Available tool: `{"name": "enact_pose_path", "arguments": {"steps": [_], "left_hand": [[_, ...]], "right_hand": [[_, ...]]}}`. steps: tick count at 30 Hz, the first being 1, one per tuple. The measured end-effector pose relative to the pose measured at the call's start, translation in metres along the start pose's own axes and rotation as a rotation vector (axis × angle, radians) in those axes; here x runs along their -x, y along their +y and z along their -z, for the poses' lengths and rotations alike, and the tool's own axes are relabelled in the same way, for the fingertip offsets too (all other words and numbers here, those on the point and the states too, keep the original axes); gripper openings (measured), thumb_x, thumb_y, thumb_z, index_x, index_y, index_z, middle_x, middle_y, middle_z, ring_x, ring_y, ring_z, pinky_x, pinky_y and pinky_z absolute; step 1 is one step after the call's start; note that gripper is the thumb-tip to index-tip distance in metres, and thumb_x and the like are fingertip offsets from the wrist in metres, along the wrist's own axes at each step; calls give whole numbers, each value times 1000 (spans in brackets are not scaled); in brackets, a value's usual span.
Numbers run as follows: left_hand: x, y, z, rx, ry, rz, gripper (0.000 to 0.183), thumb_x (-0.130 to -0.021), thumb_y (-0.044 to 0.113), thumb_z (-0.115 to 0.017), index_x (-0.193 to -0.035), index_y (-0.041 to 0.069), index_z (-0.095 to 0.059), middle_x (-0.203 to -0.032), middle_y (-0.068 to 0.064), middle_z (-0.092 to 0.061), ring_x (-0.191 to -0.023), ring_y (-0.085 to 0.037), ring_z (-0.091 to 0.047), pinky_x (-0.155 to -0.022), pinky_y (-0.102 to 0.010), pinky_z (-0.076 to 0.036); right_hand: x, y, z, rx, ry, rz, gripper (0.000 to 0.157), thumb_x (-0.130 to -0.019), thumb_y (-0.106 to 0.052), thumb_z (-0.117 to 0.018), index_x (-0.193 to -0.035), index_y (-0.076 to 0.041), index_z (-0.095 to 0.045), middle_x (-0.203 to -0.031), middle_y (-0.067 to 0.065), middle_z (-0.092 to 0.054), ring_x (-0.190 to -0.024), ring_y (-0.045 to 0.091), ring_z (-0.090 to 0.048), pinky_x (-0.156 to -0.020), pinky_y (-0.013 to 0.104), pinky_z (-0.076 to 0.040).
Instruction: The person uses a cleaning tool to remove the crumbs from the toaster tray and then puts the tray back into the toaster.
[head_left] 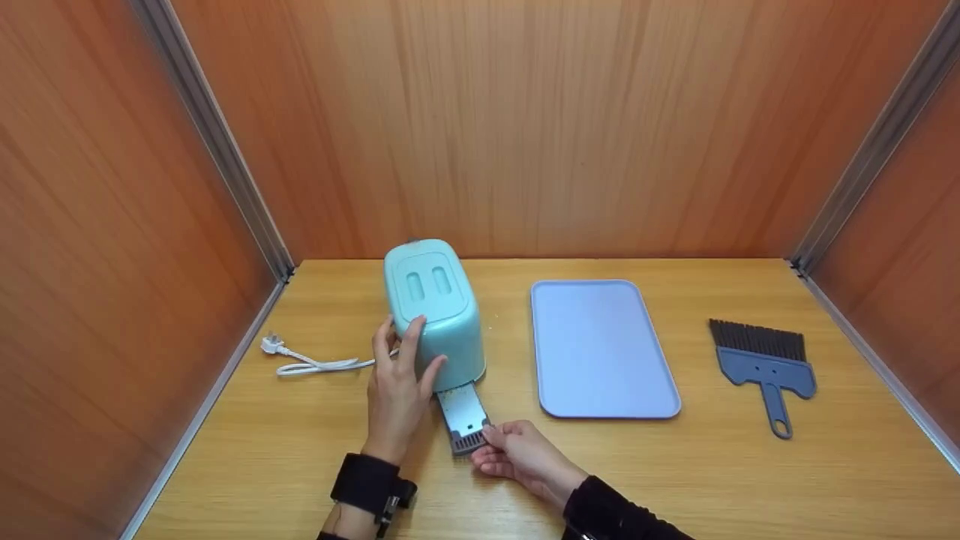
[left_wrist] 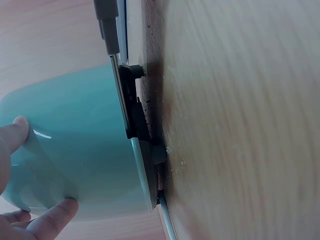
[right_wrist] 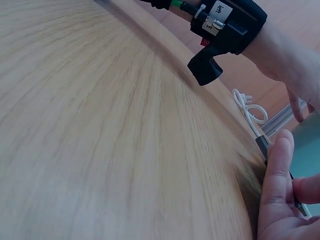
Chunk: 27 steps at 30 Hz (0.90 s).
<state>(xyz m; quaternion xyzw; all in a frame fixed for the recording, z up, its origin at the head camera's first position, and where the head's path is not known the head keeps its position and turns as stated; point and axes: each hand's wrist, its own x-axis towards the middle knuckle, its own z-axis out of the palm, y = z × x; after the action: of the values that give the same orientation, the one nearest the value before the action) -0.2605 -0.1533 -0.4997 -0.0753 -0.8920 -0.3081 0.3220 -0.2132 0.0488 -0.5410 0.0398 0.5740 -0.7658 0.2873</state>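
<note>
A white cord (head_left: 322, 367) lies leftmost on the surface (head_left: 720, 487); the left hand (head_left: 396, 386) rests, fingers spread, against the standing mint toaster (head_left: 459, 337), whose crumb tray (head_left: 463, 411) (jutting from the near end) the right hand (head_left: 521, 454) pinches; then a lilac tray (head_left: 600, 349), a brush (head_left: 765, 367).

Grey, slotted plastic, by the look of it, for the handle (head_left: 465, 444) right there in the right hand's (head_left: 517, 454) pinch, and behind it the crumb drawer (head_left: 462, 409) runs on in pale, smooth metal! Just beyond the grip gleams the toaster (head_left: 442, 337), all glossy, plastic-looking shell; off to the right, a smooth, matt, plastic-looking tray (head_left: 604, 352), then farther right a brush (head_left: 766, 369) in dull plastic with rough bristles, while beneath the grip spreads a wood-grained tabletop (head_left: 292, 457) with a soft sheen.
</note>
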Motion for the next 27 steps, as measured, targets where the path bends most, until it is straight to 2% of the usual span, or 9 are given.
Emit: {"name": "enact_pose_path", "arguments": {"steps": [14, 27], "left_hand": [[1, 0, 0, -4, -23, 26, 71, -96, 33, -82, -157, 31, -47, -163, -23, -34, -136, -47, -60, -100, -59, -61], [0, 0, 0, 8, -32, 29, 72, -96, 32, -82, -158, 33, -45, -164, -23, -33, -134, -46, -61, -97, -58, -62]], "right_hand": [[10, 4, 3, 3, -1, -10, 18, -113, -11, -52, -111, 4, -62, -78, 3, -72, -69, 7, -71, -69, 19, -62], [22, 7, 8, 20, 12, -35, 19, -112, -13, -52, -113, 4, -61, -79, 4, -72, -70, 8, -72, -69, 19, -62]]}}
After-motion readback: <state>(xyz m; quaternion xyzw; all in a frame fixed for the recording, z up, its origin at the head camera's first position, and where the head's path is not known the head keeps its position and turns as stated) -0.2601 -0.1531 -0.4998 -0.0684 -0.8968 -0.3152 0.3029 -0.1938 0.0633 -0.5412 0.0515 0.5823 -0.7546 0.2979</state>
